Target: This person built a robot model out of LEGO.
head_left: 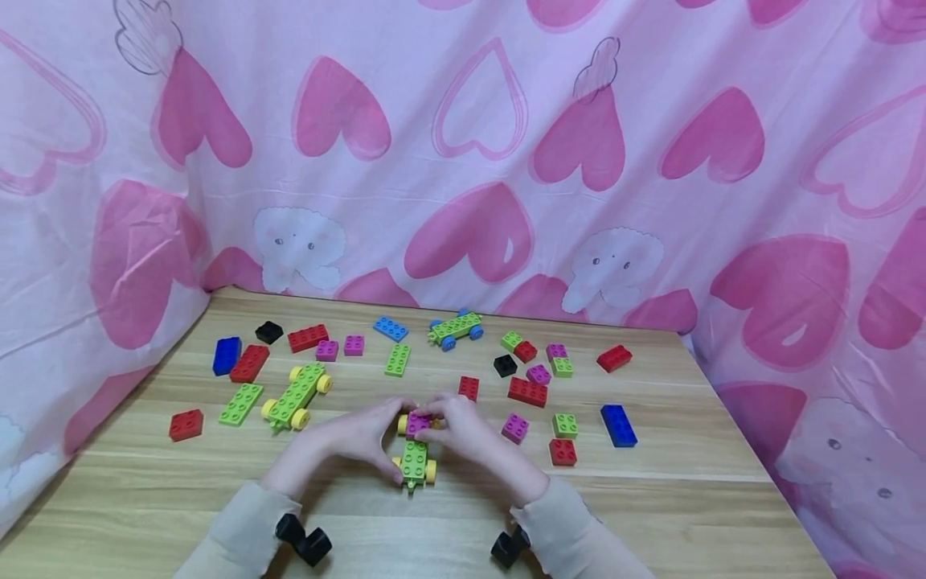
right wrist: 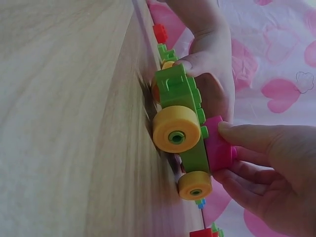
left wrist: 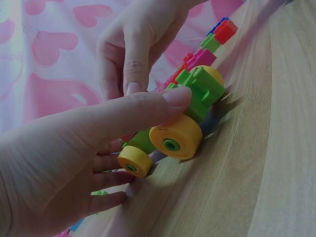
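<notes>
A green toy car base point(head_left: 414, 461) with yellow wheels stands on the table in front of me. My left hand point(head_left: 362, 436) grips it from the left, thumb by the near wheels and fingers around the far end. A magenta brick point(right wrist: 219, 143) sits against the studs at the car's far end. Between thumb and fingers my right hand point(head_left: 457, 426) pinches that brick from the right. In the left wrist view the left thumb point(left wrist: 163, 100) crosses in front of the car and partly covers it.
Another green car base point(head_left: 298, 394) with yellow wheels stands to the left, and one with blue wheels point(head_left: 456, 327) at the back. Several loose bricks lie around, including a red brick point(head_left: 563, 452) and a blue brick point(head_left: 618, 426) on the right. A pink heart-patterned curtain point(head_left: 463, 161) hangs behind the table.
</notes>
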`<state>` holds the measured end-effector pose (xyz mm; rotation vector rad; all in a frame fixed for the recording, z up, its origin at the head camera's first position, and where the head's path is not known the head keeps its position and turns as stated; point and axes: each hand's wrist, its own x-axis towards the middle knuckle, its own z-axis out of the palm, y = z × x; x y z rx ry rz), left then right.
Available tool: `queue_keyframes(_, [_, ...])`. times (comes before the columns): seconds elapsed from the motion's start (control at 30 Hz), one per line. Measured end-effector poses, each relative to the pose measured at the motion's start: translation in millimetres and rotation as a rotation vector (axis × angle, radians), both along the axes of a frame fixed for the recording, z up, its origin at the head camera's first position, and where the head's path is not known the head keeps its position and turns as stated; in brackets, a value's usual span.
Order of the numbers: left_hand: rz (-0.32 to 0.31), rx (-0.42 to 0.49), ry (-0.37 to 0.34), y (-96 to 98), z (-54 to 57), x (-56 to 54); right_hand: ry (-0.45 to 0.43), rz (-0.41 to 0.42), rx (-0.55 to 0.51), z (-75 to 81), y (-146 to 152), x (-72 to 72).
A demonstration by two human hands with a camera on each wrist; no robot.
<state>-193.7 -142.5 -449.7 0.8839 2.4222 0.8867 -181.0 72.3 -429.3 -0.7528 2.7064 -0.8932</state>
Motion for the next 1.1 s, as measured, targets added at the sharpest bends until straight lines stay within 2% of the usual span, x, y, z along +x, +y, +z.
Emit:
queue_keyframes(0.33, [0.011, -0.004, -0.014, -0.4, 0.5, 0.0, 0.023, 0.000, 0.012, 0.9, -2.3, 1.3])
queue_keyframes(0.83, [0.003, -0.013, 0.018, 0.6, 1.1, 1.7, 0.037, -0.007, -0.003, -2.4, -1.8, -0.7])
queue_keyframes(1.1, [0.016, -0.011, -0.008, 0.8, 1.6, 1.6, 0.037, -0.029, 0.011, -3.8, -3.4, 1.5])
